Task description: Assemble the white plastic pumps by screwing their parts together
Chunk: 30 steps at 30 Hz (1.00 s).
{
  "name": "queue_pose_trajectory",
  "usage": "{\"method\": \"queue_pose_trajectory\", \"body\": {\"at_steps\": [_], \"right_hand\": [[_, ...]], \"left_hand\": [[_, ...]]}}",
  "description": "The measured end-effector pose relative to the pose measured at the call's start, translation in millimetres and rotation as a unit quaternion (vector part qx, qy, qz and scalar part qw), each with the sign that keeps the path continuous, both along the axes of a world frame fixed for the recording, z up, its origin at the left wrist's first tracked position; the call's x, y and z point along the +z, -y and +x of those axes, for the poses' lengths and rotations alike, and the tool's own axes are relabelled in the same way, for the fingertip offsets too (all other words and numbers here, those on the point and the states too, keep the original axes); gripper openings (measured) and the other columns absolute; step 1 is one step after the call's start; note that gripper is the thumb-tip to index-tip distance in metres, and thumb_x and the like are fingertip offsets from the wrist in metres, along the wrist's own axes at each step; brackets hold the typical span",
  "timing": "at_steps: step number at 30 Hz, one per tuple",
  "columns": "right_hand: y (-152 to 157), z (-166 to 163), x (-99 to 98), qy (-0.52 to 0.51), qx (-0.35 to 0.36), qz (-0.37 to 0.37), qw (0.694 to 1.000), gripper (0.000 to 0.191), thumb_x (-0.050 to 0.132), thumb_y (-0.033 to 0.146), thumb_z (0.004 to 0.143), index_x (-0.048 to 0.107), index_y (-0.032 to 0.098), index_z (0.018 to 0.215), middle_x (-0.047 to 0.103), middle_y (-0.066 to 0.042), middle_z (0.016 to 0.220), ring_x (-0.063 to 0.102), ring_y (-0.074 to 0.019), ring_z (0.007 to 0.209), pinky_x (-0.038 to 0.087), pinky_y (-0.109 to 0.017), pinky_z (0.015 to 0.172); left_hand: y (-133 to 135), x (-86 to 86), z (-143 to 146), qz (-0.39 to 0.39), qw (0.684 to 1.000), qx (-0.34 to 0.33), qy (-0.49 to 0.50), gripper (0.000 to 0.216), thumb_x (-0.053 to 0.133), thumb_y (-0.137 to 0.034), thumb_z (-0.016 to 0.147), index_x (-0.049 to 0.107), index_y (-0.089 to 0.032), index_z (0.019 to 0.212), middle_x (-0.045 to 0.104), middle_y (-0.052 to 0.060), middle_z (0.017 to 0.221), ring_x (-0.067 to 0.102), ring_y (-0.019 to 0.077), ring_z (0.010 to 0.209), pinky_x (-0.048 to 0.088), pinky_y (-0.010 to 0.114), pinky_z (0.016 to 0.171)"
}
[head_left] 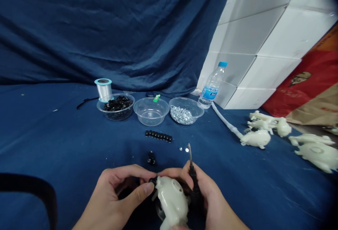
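Note:
My left hand (118, 193) pinches a small black bead (152, 180) against the top of a pale glow-white toy figure (171, 202) at the bottom centre. My right hand (208, 195) grips the figure from the right together with a black-handled tool (192, 173) whose metal tip points up. A row of black beads (158, 135) lies on the blue cloth just beyond, with a few more beads (151, 158) and two small silver bits (184, 149) nearer my hands.
Three clear bowls stand further back: one with black beads (116, 106), one with nothing in it (151, 111), one with silver pieces (185, 112). A thread spool (103, 88), a water bottle (212, 86), more white figures (285, 135), white boxes (258, 40) and a paper bag (314, 85) surround them.

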State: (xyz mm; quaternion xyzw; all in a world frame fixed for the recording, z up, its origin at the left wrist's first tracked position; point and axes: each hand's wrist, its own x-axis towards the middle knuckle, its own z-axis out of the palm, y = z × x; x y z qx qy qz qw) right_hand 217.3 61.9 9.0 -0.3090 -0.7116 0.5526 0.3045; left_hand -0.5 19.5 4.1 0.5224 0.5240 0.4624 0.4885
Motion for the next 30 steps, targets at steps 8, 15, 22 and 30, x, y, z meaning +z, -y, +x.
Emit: {"method": "queue_pose_trajectory", "body": {"at_steps": [8,15,22,30], "right_hand": [[1.3,0.0,1.9,-0.029,0.022,-0.049,0.998,0.051,0.081,0.024,0.068,0.056,0.022,0.112,0.068,-0.009,0.117,0.067,-0.0272,0.104,0.054,-0.039,0.09],[10.8,1.4,8.6,-0.07,-0.026,-0.165,0.983,0.034,0.075,0.021,0.068,0.048,0.024,0.089,0.07,-0.005,0.108,0.065,-0.0217,0.094,0.055,-0.033,0.08],[11.0,1.5,13.1,-0.045,-0.008,-0.17,0.984,0.03,0.074,0.022,0.069,0.054,0.023,0.091,0.07,-0.006,0.104,0.065,-0.0215,0.088,0.056,-0.033,0.076],[5.6,4.5,14.7,-0.012,0.03,-0.166,0.986,0.031,0.075,0.027,0.069,0.054,0.024,0.093,0.064,-0.003,0.089,0.062,-0.0206,0.081,0.055,-0.033,0.072]], "left_hand": [[2.2,8.0,2.3,-0.025,0.999,-0.023,-0.005,0.019,0.068,-0.042,0.087,0.075,-0.027,0.095,0.073,0.0,0.084,0.067,0.0155,0.08,0.053,0.024,0.075],[-4.7,12.6,-4.6,0.183,0.971,-0.093,-0.122,0.03,0.056,-0.014,0.094,0.073,-0.034,0.109,0.071,-0.003,0.095,0.068,0.0105,0.084,0.053,0.018,0.076],[-4.7,9.8,-13.5,0.291,0.921,-0.142,-0.219,0.045,0.049,0.001,0.091,0.064,-0.031,0.119,0.069,-0.003,0.102,0.067,0.0099,0.09,0.053,0.017,0.08],[-6.3,12.3,-14.4,0.276,0.927,-0.159,-0.199,0.047,0.052,-0.001,0.092,0.064,-0.035,0.122,0.07,-0.004,0.101,0.067,0.0101,0.086,0.054,0.018,0.076]]}}
